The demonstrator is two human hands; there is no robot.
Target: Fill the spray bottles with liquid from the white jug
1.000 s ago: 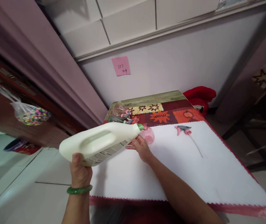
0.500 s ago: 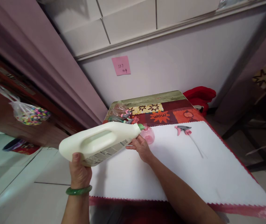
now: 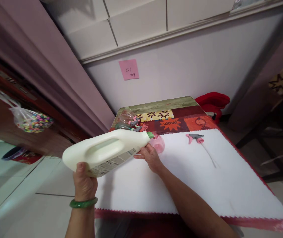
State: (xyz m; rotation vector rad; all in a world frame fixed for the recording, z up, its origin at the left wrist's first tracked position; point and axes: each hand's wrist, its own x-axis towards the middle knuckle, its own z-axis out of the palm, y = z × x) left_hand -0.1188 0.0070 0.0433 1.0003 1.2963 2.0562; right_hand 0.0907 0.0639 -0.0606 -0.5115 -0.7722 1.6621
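My left hand (image 3: 84, 183), with a green bangle on the wrist, is closed round the base of a large white jug (image 3: 106, 151). The jug is tipped on its side with its green neck over the mouth of a small pink bottle (image 3: 157, 143). My right hand (image 3: 150, 157) is wrapped round that pink bottle, which stands on the white cloth (image 3: 193, 178). A pink and grey spray head (image 3: 195, 137) with its thin tube lies loose on the cloth to the right.
The cloth covers a table with a red patterned cover (image 3: 178, 123). Several more spray bottles (image 3: 128, 120) lie at the table's far left corner. A pink note (image 3: 128, 69) is stuck on the wall. A bag of coloured beads (image 3: 30, 121) hangs at the left.
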